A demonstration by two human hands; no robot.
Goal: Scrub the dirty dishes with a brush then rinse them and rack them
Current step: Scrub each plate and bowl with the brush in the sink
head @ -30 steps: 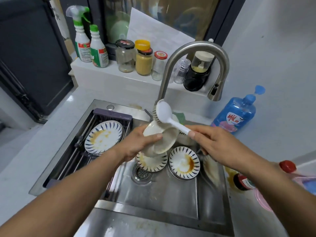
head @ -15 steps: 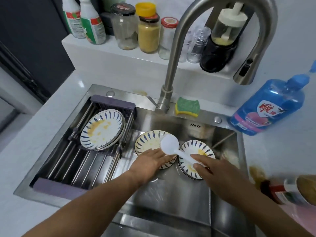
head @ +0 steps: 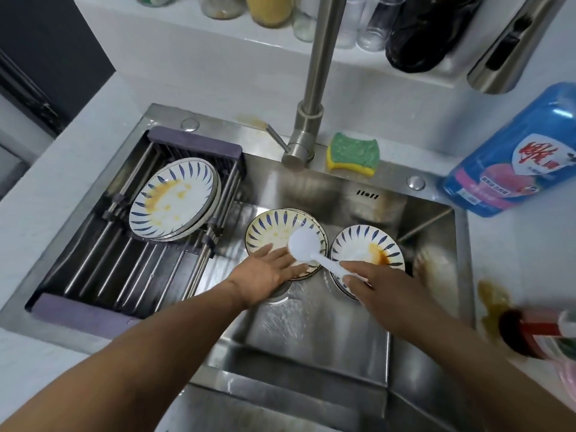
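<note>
A small blue-striped dish (head: 274, 232) with yellow smears lies on the sink (head: 311, 322) floor. My left hand (head: 268, 272) rests flat on its near rim, fingers straight. My right hand (head: 383, 285) grips the handle of a white brush (head: 304, 244), whose head sits face down on that dish. To the right lies a second small striped dish (head: 358, 244) with a brown stain, partly under my right hand. Larger stained striped plates (head: 174, 198) lean stacked on the sliding rack (head: 124, 275) over the sink's left side.
The faucet (head: 314, 88) rises behind the sink, its spout head (head: 511, 51) at upper right. A green and yellow sponge (head: 353, 152) lies on the back ledge. A blue soap bottle (head: 517, 154) and a red-capped bottle (head: 542, 335) stand at the right. Jars line the shelf.
A second ago I held a bowl up in my left hand and scrubbed it. Now that hand lies flat on the dish in the sink with the brush head on it. The view has tilted downward.
</note>
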